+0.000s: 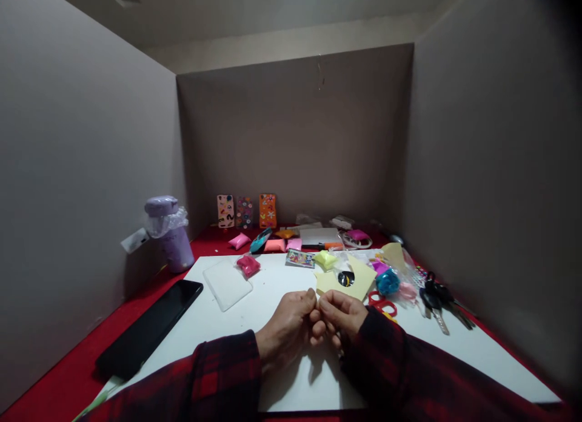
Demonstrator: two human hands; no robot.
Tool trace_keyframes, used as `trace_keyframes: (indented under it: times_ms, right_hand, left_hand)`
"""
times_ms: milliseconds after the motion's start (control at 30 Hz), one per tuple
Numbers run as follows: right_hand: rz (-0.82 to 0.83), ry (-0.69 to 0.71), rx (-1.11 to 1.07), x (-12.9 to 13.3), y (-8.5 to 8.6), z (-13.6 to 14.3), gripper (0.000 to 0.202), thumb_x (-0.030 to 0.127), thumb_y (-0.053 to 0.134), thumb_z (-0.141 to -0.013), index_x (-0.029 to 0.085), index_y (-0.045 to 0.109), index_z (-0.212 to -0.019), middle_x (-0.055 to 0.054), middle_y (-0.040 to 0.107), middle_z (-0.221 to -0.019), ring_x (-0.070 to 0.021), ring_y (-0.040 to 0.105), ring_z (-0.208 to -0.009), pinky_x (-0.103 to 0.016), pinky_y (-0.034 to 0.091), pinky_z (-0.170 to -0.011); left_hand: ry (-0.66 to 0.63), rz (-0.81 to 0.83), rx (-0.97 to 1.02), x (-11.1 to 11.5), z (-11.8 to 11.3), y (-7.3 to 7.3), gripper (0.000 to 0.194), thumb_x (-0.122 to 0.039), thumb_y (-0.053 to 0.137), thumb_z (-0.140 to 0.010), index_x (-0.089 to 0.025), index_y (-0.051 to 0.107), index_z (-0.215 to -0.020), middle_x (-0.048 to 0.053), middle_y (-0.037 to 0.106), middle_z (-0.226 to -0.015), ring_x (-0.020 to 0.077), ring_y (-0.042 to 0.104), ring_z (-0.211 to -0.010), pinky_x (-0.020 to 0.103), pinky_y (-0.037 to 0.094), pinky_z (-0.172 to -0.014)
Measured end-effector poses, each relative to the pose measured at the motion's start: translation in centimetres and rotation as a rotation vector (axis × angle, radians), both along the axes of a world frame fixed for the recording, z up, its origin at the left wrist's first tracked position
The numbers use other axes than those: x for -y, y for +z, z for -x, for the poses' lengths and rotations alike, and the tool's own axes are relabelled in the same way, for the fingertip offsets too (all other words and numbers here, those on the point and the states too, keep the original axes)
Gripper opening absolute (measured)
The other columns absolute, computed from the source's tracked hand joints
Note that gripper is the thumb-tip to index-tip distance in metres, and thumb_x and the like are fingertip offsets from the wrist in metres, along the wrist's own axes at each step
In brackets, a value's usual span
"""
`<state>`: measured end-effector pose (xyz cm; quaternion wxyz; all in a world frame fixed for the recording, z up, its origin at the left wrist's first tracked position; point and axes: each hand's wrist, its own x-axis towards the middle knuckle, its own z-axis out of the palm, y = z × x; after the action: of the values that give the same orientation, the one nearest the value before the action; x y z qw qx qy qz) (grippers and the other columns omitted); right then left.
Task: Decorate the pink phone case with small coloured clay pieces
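Over the white board [282, 385], my left hand [288, 322] and my right hand [342, 313] meet fingertip to fingertip. Both are closed in a pinch; whatever they hold between them is too small to make out. Just beyond the fingers lies a pale yellow paper [364, 276] with a small black round piece [346, 279] on it. A clear phone case [227, 284] lies flat to the left, with a red clay packet [248, 265] at its far corner. Red-handled scissors [382, 304] rest beside my right wrist, partly covered by the sleeve.
A black phone [150, 328] and a purple bottle [175, 237] stand at the left. Keys [437, 304] and a blue clay packet [387, 282] lie on the right. Decorated phone cases [268, 211] lean at the back. Grey panels [295, 137] enclose three sides.
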<state>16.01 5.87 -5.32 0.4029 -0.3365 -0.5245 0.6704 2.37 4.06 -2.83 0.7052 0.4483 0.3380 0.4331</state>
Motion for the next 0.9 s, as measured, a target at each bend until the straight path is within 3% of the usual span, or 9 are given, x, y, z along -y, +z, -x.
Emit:
trace_keyframes:
  times_ms: [233,433,667,767,900]
  right_hand:
    - [0.003,-0.064,-0.065,0.6,0.2,0.5,0.046,0.057,0.070,-0.068,0.014,0.054,-0.073,-0.002,0.066,-0.052,-0.0083,0.054,-0.034,-0.016,0.031,-0.031]
    - [-0.044,-0.193,-0.196,0.2,1.7,-1.0,0.045,0.058,0.072,-0.065,0.018,0.052,-0.074,0.010,0.052,-0.043,-0.0054,0.044,-0.029,-0.017,0.031,-0.030]
    - [-0.072,-0.321,-0.296,-0.8,2.6,-2.5,0.043,0.055,0.074,-0.065,0.020,0.050,-0.075,0.010,0.048,-0.042,-0.0052,0.042,-0.030,-0.018,0.030,-0.030]
    - [-0.077,-0.365,-0.318,-0.9,2.5,-2.5,0.043,0.055,0.074,-0.065,0.020,0.051,-0.076,0.011,0.048,-0.044,-0.0049,0.041,-0.030,-0.017,0.029,-0.030]
    - [-0.101,-0.420,-0.323,-1.4,2.1,-2.7,0.044,0.058,0.071,-0.067,0.021,0.050,-0.076,0.011,0.047,-0.044,-0.0050,0.040,-0.029,-0.017,0.028,-0.030]
  left_hand:
    - [0.050,0.015,-0.011,0.2,-0.1,0.3,0.048,-0.060,0.060,-0.075,-0.015,0.047,-0.065,-0.005,0.044,-0.046,0.0061,0.041,-0.038,0.019,0.030,-0.039]
    - [0.166,-0.055,-0.022,-0.7,0.8,0.9,0.038,-0.044,0.071,-0.071,-0.015,0.047,-0.066,-0.005,0.047,-0.054,0.0057,0.045,-0.044,0.017,0.032,-0.039]
    - [0.270,-0.113,-0.098,-2.0,2.1,1.6,0.026,-0.029,0.059,-0.086,-0.015,0.047,-0.067,-0.008,0.046,-0.054,0.0041,0.043,-0.042,0.015,0.031,-0.037]
    - [0.264,-0.131,-0.117,-1.9,2.1,1.8,0.029,-0.031,0.061,-0.084,-0.016,0.044,-0.064,-0.008,0.045,-0.053,0.0044,0.043,-0.042,0.015,0.030,-0.036]
    - [0.299,-0.180,-0.151,-1.9,2.0,1.5,0.039,-0.048,0.059,-0.080,-0.018,0.042,-0.061,-0.008,0.039,-0.046,0.0049,0.037,-0.036,0.017,0.026,-0.035]
